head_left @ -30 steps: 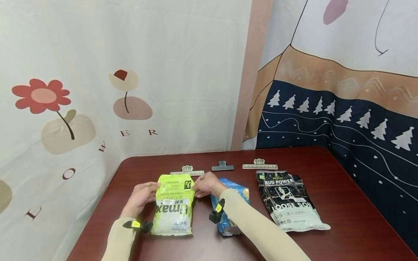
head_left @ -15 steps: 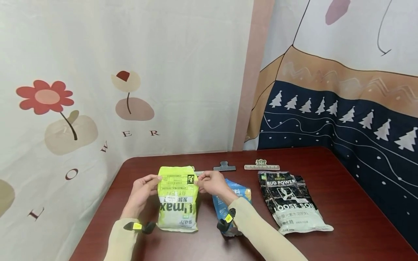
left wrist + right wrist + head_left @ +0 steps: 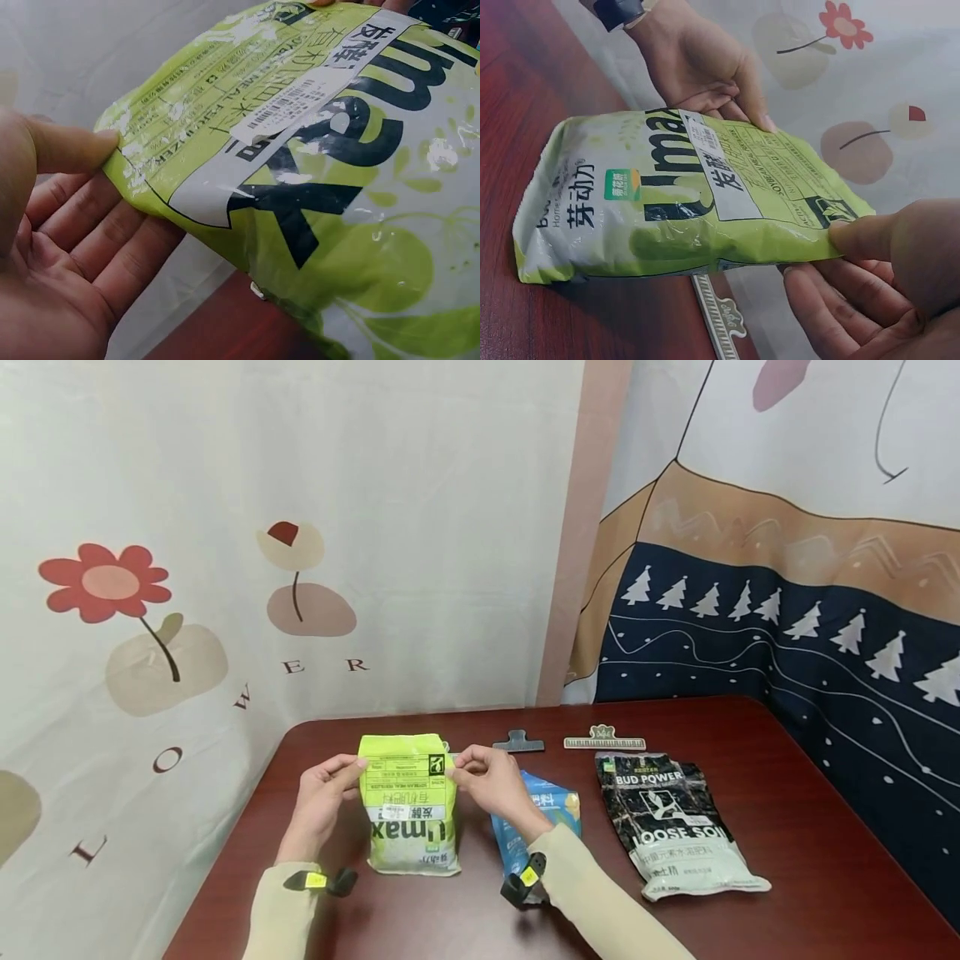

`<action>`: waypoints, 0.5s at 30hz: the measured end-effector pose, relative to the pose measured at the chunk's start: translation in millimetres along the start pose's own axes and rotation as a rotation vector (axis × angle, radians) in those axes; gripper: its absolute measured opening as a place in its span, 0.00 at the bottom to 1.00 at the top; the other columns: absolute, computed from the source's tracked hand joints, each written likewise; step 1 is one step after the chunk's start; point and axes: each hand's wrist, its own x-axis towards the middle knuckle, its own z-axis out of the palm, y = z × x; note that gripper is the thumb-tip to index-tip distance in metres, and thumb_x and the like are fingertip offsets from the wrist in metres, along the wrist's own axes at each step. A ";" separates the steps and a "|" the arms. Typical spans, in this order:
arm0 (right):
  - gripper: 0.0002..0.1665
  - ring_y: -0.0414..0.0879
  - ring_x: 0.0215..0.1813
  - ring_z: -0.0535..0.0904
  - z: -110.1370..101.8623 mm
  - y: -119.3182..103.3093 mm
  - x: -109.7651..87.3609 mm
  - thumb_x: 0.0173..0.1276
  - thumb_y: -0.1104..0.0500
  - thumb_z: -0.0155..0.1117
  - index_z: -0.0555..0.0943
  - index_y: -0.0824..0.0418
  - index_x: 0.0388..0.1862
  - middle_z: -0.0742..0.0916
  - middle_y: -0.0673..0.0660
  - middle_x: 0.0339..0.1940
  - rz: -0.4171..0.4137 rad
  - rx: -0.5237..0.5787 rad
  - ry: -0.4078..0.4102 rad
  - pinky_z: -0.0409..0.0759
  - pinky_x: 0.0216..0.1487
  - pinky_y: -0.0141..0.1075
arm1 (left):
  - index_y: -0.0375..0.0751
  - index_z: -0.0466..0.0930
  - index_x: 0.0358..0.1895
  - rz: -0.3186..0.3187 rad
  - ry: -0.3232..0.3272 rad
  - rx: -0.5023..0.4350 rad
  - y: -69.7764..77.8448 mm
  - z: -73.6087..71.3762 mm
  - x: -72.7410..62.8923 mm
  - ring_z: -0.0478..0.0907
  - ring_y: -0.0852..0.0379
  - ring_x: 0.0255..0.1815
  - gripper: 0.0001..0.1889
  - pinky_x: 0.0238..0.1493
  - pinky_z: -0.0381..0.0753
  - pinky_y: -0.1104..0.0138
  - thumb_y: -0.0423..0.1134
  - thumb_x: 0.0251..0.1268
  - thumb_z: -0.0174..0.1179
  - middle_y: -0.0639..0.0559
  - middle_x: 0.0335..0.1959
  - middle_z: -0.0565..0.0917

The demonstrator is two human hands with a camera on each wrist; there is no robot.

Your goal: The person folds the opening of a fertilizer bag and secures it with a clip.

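My left hand (image 3: 318, 797) and right hand (image 3: 495, 781) hold a bright green fertilizer bag (image 3: 411, 810) between them, each pinching a side edge near the top. Its printing reads upside down in the head view. The left wrist view shows the left thumb on the printed face of the bag (image 3: 330, 150), fingers behind it. On the other edge, in the right wrist view, the right thumb presses beside the small black logo while the fingers curl underneath. The bag looks full and leans up off the table at its top end.
A blue bag (image 3: 551, 802) lies partly under the right forearm. Right of it lies a black and white soil bag (image 3: 667, 827). Along the table's back are a dark clip (image 3: 519, 742) and a pale clip (image 3: 604, 738); another pale clip (image 3: 720, 319) is mostly hidden behind the green bag.
Both hands have raised the green bag's top end off the table, and its bottom edge has shifted away from me. The bag now covers most of the pale clip behind it.
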 end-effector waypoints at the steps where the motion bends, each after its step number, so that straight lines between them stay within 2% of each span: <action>1: 0.06 0.55 0.39 0.89 0.2 -0.3 -0.2 0.68 0.52 0.73 0.85 0.52 0.35 0.92 0.48 0.31 -0.014 -0.002 0.004 0.83 0.35 0.36 | 0.47 0.88 0.36 0.018 0.002 -0.011 -0.2 -0.3 0.0 0.87 0.64 0.30 0.04 0.35 0.87 0.69 0.40 0.70 0.67 0.62 0.29 0.90; 9: 0.05 0.38 0.38 0.86 -3.7 -3.7 -5.5 0.68 0.50 0.72 0.85 0.47 0.36 0.92 0.44 0.34 -0.094 -0.035 0.024 0.82 0.38 0.37 | 0.38 0.88 0.37 0.170 -0.014 -0.095 -1.4 0.3 -3.9 0.87 0.64 0.30 0.04 0.34 0.87 0.68 0.35 0.71 0.66 0.59 0.28 0.90; 15: 0.03 0.38 0.40 0.87 -8.3 -3.5 -6.7 0.68 0.49 0.73 0.86 0.44 0.36 0.92 0.42 0.36 -0.156 -0.011 0.003 0.83 0.41 0.38 | 0.37 0.88 0.36 0.294 -0.071 -0.166 -0.2 -0.9 -7.9 0.87 0.65 0.29 0.06 0.33 0.87 0.69 0.27 0.70 0.63 0.57 0.27 0.89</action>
